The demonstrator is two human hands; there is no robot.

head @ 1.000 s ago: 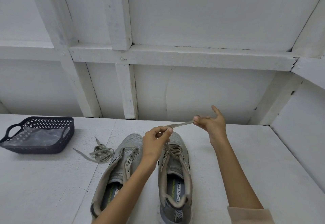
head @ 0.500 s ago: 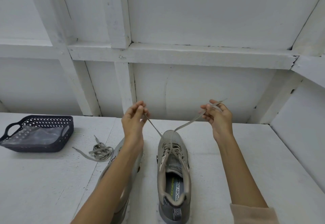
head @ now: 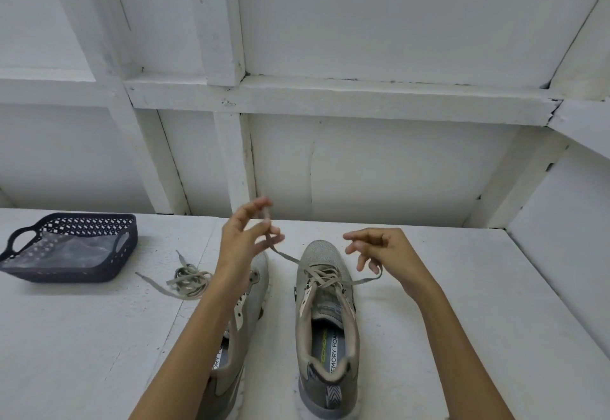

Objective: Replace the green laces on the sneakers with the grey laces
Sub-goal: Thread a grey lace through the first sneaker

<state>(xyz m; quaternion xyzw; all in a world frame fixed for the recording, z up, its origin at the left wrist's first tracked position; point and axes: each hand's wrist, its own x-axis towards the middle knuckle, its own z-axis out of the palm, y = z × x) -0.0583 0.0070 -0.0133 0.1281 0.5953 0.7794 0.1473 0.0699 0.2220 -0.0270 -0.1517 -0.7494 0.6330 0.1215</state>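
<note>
Head view: where is the flat grey lace [head: 321,276]?
— Threaded criss-cross through the eyelets of a grey mesh sneaker [head: 321,251], which stands on the white table [head: 495,320] with its toe pointing away from the person. One end runs up and to the left, the other out to the right.

And the hands?
— The left hand [head: 246,238] is raised above the toe of the other grey mesh sneaker [head: 257,287]. Its thumb and fingers pinch the left end of the lace, and the tip sticks up past the fingertips, blurred. The right hand [head: 386,251] hovers just right of the laced shoe's toe, fingers loosely curled. The right end of the lace reaches its lowest fingers, but I cannot tell whether they grip it or it only lies against them.

The second sneaker?
— Just left of the first and parallel to it, much of it hidden under the left forearm. Its pale eyelet strip shows beside the arm.

Anything else on the table?
— A loose tangle of flat drab laces [head: 189,282] lies left of the sneakers, near them but apart. Further left sits a dark blue perforated plastic basket [head: 66,274] with handle holes and a clear plastic bag [head: 66,251] inside it. A white panelled wall [head: 396,172] rises behind the table
</note>
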